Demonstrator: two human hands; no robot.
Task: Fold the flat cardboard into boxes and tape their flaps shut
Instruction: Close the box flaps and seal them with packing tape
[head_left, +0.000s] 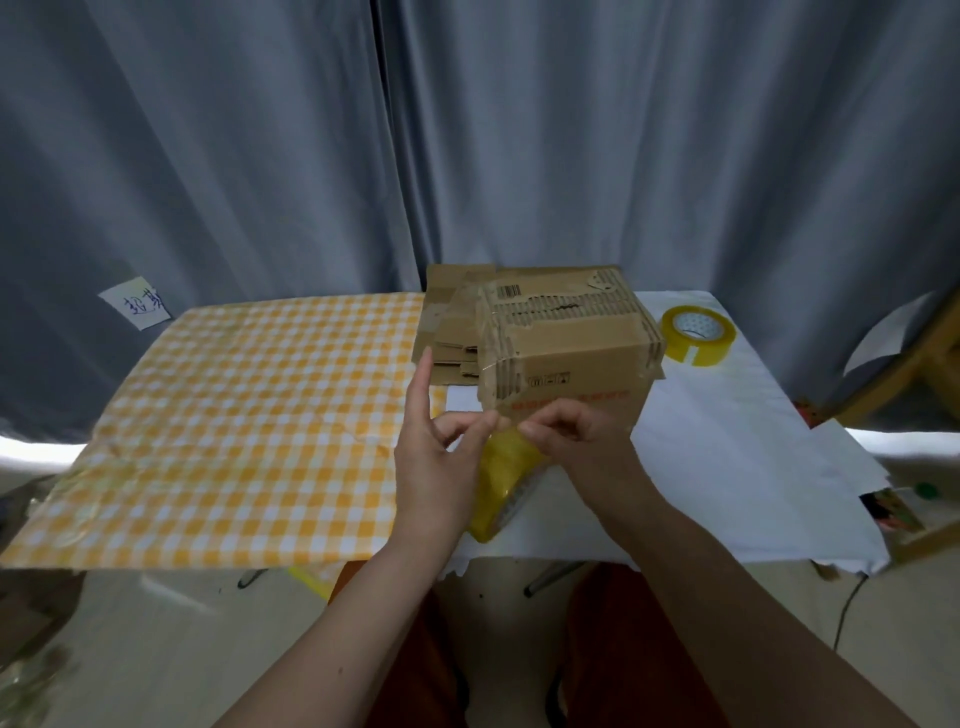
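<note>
- Yellow tape roll (506, 480) held up over the near edge of the table, between both hands, just in front of the box.
- Left hand (436, 462) on the left side of the roll, thumb and one bent finger pinching at the top of it, pointing finger sticking straight up and away.
- Right hand (576, 431) on the right side of the roll, fingers curled tight, tips pinching at the top of the roll right next to the left thumb.
- Too blurry to tell if a loose tape end sits between the fingertips.
- Folded-up cardboard box (566, 343) standing on the table just past the hands, top flaps down, torn wavy strips showing across the top.
- Flat cardboard (447, 332) piled just behind and to the left of the box, touching it.
- Second yellow tape roll (697, 335) lying flat on the white cover, to the right of the box, near the far edge.
- Table (727, 447) with a white cover on the right half and a yellow checked cloth (249, 421) on the left half.
- Grey curtain (519, 135) hanging behind the table.
- Small paper note (136, 304) with blue writing stuck on the curtain at far left.
</note>
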